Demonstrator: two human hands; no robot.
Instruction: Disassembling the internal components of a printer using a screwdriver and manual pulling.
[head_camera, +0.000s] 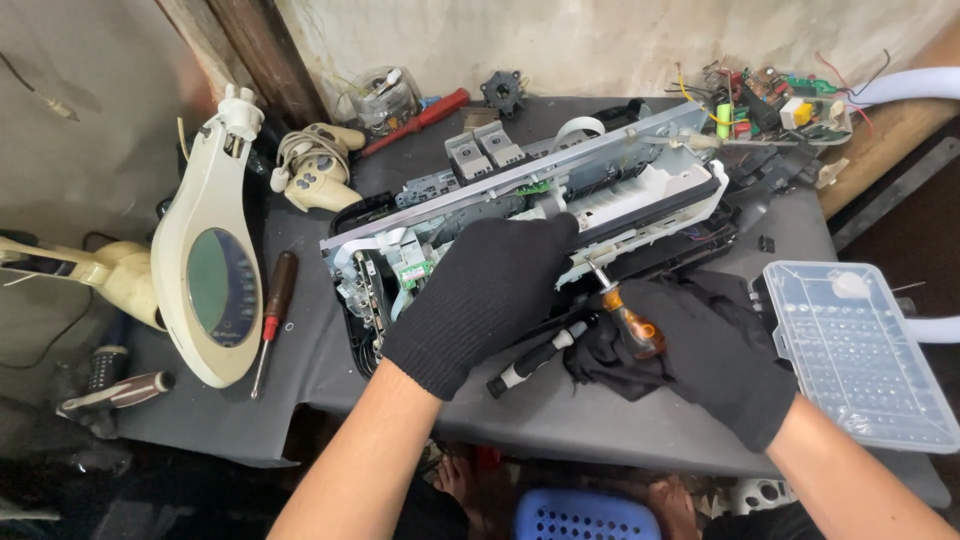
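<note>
An opened printer chassis (560, 190) with grey metal rails, white plastic parts and a green circuit board lies across the dark worktable (330, 360). My left hand (485, 300), in a black glove, presses flat on the chassis's front middle. My right hand (715, 365), also gloved in black, grips a screwdriver with an orange and black handle (630, 320); its metal tip touches the chassis's front edge just right of my left hand. A black and white tool (540, 355) lies on the table between my hands, next to a black cloth.
A cream magnifier lamp (210, 270) stands at the left, with a red-handled screwdriver (272, 320) beside it. A clear plastic parts box (860, 350) sits at the right. Loose circuit boards (790, 105), a game controller (315, 170) and a red tool lie at the back.
</note>
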